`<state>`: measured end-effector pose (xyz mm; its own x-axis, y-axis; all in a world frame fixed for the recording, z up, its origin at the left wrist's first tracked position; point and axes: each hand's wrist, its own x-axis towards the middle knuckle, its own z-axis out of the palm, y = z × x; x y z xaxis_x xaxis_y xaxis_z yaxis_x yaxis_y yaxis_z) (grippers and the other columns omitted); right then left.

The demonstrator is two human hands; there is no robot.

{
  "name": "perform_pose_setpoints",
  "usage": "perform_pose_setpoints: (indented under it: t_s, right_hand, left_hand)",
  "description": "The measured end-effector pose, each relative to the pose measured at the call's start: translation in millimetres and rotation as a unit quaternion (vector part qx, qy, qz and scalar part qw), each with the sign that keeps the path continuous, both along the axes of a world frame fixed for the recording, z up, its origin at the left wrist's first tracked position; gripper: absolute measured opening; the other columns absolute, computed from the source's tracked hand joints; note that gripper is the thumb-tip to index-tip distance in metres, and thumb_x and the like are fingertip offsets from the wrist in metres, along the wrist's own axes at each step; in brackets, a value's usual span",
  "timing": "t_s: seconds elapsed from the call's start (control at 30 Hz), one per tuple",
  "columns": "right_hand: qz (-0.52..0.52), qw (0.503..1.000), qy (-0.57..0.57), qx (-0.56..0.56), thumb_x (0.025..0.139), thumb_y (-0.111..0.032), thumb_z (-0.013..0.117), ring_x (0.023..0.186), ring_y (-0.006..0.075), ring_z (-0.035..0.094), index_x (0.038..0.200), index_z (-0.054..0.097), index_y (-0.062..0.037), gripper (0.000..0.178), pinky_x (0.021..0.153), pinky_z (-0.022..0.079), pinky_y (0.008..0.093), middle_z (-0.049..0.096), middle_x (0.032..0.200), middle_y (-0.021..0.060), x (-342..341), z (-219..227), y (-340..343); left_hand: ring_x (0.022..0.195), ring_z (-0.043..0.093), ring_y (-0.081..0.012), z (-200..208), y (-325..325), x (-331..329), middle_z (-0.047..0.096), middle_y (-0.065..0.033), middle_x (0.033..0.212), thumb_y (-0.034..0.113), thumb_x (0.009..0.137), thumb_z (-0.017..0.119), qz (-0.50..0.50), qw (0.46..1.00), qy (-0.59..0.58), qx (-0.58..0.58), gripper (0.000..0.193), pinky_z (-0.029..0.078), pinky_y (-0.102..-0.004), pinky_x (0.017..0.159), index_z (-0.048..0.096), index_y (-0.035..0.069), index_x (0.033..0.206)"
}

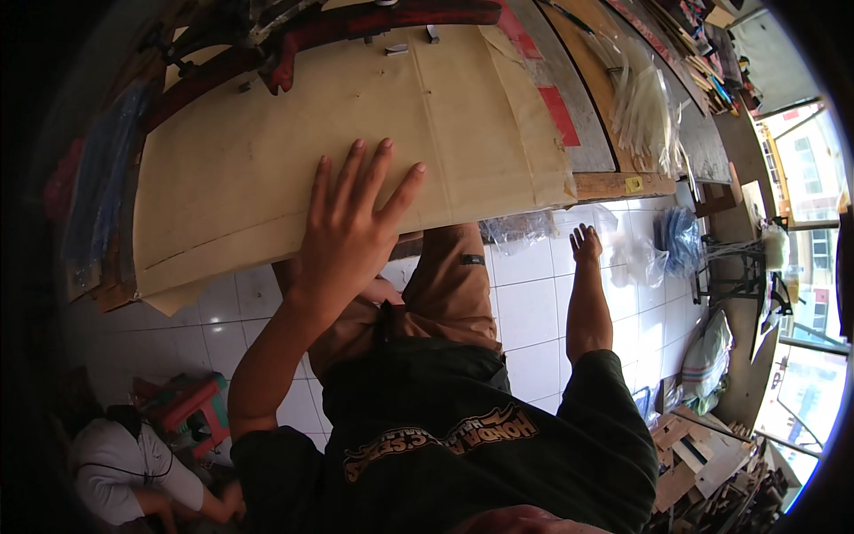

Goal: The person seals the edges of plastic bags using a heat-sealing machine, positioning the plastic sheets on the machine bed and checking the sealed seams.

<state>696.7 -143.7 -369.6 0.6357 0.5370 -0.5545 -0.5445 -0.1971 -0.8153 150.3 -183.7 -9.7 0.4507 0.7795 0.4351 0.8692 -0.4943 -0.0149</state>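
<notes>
My left hand (pixel 356 209) lies flat on a large sheet of tan paper (pixel 258 187) covering the worktable, its fingers spread and nothing in them. Out to the right, beyond the table's edge, my right hand (pixel 584 243) hangs in the air with its fingers apart and touches nothing. Across the far side of the sheet runs a worn red metal frame (pixel 382 31) with a downward prong. Small metal pieces (pixel 396 51) rest on the paper close to it. Something skin-coloured shows partly behind my left wrist; I cannot tell what it is.
A bundle of clear plastic strips (pixel 645 107) lies at the table's right. Blue plastic bags (pixel 678 233) and a white sack (pixel 707 356) stand along the right side. Wood offcuts (pixel 703 454) are piled lower right. At lower left, a person (pixel 116 463) is beside a red and green stool (pixel 200 409).
</notes>
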Motion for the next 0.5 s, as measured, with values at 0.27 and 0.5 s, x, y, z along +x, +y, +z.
perform_pose_setpoints:
  t_s: [0.27,0.5]
  right_hand:
    - [-0.098,0.975,0.063,-0.188,0.103,-0.03,0.057,0.136,0.0349,0.05,0.148,0.041,-0.0097,0.053,0.106,0.048,0.0555,0.046,0.152,0.0114,15,-77,-124]
    - [0.045,0.949,0.095,-0.297,0.102,-0.025,0.059,0.114,0.0362,0.065,0.14,0.054,-0.0111,0.041,0.091,0.057,0.0562,0.062,0.134,0.0144,-66,-95,-214]
  left_hand:
    - [0.139,0.047,-0.0372,0,1,1,0.044,-0.0114,0.155,0.009,0.062,0.084,-0.007,1.0,-0.008,0.006,0.095,0.04,-0.0605,0.113,0.049,0.026,0.15]
    - [0.141,0.045,-0.0364,-3,3,4,0.043,-0.0116,0.156,0.011,0.064,0.084,-0.012,1.0,-0.013,0.007,0.094,0.038,-0.0612,0.114,0.048,0.026,0.15]
